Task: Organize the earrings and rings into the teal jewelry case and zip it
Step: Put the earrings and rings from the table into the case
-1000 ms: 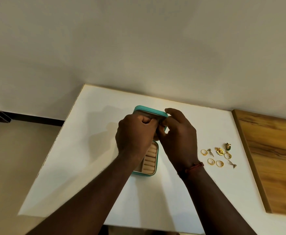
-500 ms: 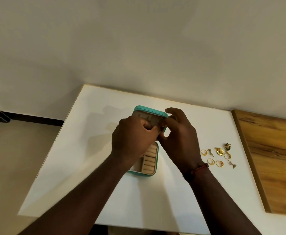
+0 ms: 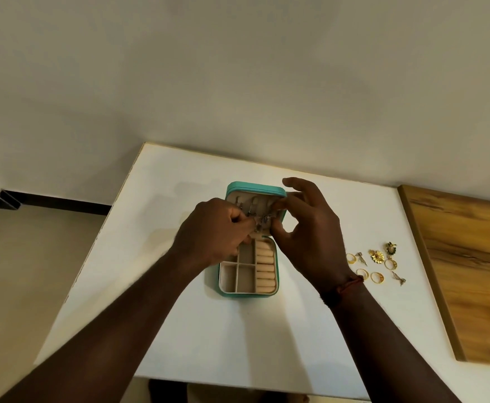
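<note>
Teal jewelry case (image 3: 245, 277), rectangular with rounded corners, beige-lined: set open near the middle of the white rectangular table (image 3: 180, 330), base flat, lid (image 3: 255, 188) raised upright at the far end. Base interior: square compartments on the left, a column of beige ring rolls (image 3: 264, 267) on the right. Lid lining: small hooks, with small silver-toned pieces hung there, too small to be told apart.

Left hand (image 3: 214, 231): placed over the hinge end of the case, fingers curled tight; a small silver-toned earring (image 3: 259, 225) is pinched at the fingertips against the lid lining.

Right hand (image 3: 310, 237): the teal jewelry case is held at the right edge of its lid between thumb and forefinger; the remaining fingers are lifted and loosely spread. A red-brown thread band (image 3: 350, 287) is worn at the wrist.

Loose jewelry, laid on the table to the right of the case and well apart from it:
- four plain gold rings (image 3: 377, 277);
- one gold flower-shaped earring (image 3: 377, 256);
- one green-and-gold earring (image 3: 391, 248);
- two silver-toned drop earrings (image 3: 399, 278).

Brown grained wooden board (image 3: 470, 271): seen along the table's right side. Pale plain wall (image 3: 238, 82): behind the table.
</note>
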